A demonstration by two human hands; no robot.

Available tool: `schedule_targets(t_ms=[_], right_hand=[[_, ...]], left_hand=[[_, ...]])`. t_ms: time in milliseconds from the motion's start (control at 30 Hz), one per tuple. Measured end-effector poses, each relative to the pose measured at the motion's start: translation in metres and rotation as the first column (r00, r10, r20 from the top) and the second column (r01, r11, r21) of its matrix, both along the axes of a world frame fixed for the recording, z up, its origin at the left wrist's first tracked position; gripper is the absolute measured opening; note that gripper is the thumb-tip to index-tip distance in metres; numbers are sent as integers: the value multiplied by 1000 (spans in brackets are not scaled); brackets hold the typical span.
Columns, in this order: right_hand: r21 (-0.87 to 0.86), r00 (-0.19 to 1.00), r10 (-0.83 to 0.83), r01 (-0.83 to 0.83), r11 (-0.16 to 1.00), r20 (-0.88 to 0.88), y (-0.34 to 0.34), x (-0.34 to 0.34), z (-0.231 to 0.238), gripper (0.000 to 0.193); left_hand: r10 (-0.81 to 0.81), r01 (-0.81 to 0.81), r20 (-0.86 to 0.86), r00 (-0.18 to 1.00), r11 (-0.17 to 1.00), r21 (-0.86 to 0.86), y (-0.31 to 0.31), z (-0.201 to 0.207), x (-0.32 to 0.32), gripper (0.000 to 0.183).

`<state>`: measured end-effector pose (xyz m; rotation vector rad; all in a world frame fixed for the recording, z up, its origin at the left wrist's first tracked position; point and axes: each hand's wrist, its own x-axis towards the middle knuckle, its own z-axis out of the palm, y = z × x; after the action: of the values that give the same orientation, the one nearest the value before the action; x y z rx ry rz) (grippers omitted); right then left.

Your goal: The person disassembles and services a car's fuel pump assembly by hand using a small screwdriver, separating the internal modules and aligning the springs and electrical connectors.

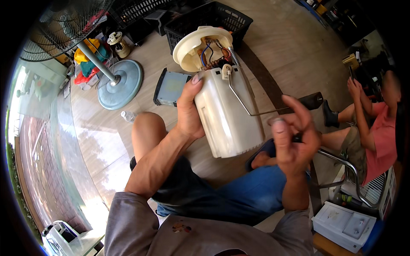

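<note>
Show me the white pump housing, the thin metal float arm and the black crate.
white pump housing (228,121), head view, side wall.
metal float arm (256,113), head view, long wire.
black crate (222,15), head view, rim.

Probably home repair workshop: wooden floor (273,47), standing fan (115,81), black crates (213,19), scattered parts.

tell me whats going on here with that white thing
A seated person holds up a cream-white plastic pump-like unit in the left hand, gripping its side. The unit has a round cap with wires and a spring under it. The right hand is at the thin metal arm that juts from the unit, fingers spread, ending in a black float. Another person sits to the right. A standing fan's base is on the floor.
</note>
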<state>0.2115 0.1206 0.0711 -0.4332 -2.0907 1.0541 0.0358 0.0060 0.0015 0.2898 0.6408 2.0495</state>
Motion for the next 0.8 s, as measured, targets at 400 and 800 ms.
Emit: schedule_targets(t_ms=[400, 800], right_hand=[[-384, 795, -19, -272, 882, -607, 94, 45, 24, 28], [-106, 958, 168, -147, 984, 234, 31, -7, 9, 61]], left_hand=[[-220, 214, 119, 968, 975, 58, -8, -29, 31, 76], [-401, 393, 224, 888, 916, 84, -40, -35, 88, 102]])
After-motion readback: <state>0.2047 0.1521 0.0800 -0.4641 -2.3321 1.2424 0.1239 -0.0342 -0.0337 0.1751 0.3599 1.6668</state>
